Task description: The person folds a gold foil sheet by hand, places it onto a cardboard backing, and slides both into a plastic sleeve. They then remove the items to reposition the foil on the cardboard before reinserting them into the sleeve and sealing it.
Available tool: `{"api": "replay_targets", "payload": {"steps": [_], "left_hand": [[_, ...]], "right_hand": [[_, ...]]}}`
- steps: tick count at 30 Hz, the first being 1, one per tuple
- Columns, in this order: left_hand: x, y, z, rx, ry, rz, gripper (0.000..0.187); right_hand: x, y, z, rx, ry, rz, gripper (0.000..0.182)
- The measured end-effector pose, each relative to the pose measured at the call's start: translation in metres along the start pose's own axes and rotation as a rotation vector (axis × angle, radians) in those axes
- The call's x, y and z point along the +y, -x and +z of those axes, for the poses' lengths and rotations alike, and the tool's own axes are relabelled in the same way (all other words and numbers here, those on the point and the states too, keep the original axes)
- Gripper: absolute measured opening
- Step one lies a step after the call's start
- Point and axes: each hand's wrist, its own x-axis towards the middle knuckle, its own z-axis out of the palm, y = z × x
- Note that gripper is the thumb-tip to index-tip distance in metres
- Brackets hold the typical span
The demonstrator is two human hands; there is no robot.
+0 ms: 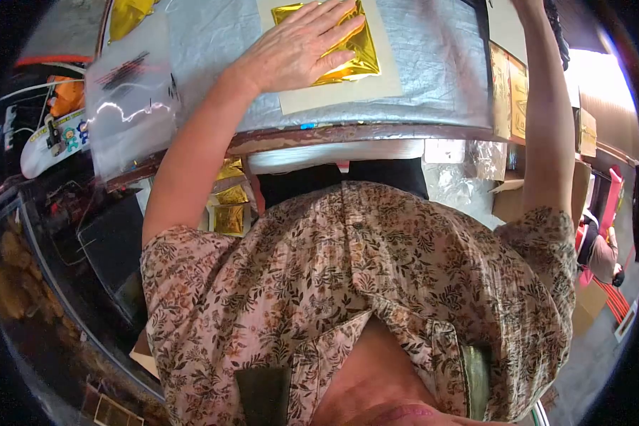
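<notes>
My floral-print blouse (376, 298) fills most of the view and blocks everything below the table edge. Beyond it lies the grey padded work table (433, 64), its far side cut off at the top of the frame. A cream rectangular sheet of paper (348, 92) lies flat on the padding, top edge out of view. On that sheet sits the shiny gold foil square (358, 53), crinkled, partly covered by my hand.

My left hand (298, 46): palm down, fingers spread, pressed flat on the foil's left half; nothing pinched. My right arm (550, 121) runs up along the right side; the right hand itself passes out of the top of the frame, so I cannot tell whether it is spread or gripping.

Left of the table, a clear plastic bag with black print (131, 99) glares under the light; its contents are unreadable. More small gold foil pieces (228, 209) show in the gap under my left arm, half hidden. Far left is dark and hard to make out.
</notes>
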Motion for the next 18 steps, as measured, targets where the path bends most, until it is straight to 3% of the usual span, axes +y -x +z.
{"api": "replay_targets", "payload": {"steps": [1, 2, 4, 6, 10, 18], "left_hand": [[0.002, 0.001, -0.002, -0.02, 0.092, -0.024, 0.076], [0.002, 0.0, -0.001, -0.027, 0.0, -0.01, 0.07], [0.002, 0.0, 0.0, -0.035, -0.092, 0.005, 0.064], [0.004, -0.001, -0.002, -0.068, -0.105, -0.025, 0.065], [0.003, -0.001, -0.003, -0.061, -0.105, -0.015, 0.064], [0.009, -0.001, -0.006, -0.085, -0.112, -0.047, 0.063]], "right_hand": [[-0.056, 0.045, -0.005, -0.081, -0.002, 0.027, 0.024], [-0.061, 0.078, -0.006, -0.184, -0.132, -0.109, 0.026], [-0.083, 0.152, -0.007, -0.42, -0.079, -0.043, 0.018], [-0.114, 0.218, -0.003, -0.617, -0.046, -0.044, 0.024], [-0.127, 0.277, 0.027, -0.475, 0.108, -0.245, 0.013], [-0.13, 0.286, 0.046, -0.457, 0.227, -0.262, 0.013]]}}
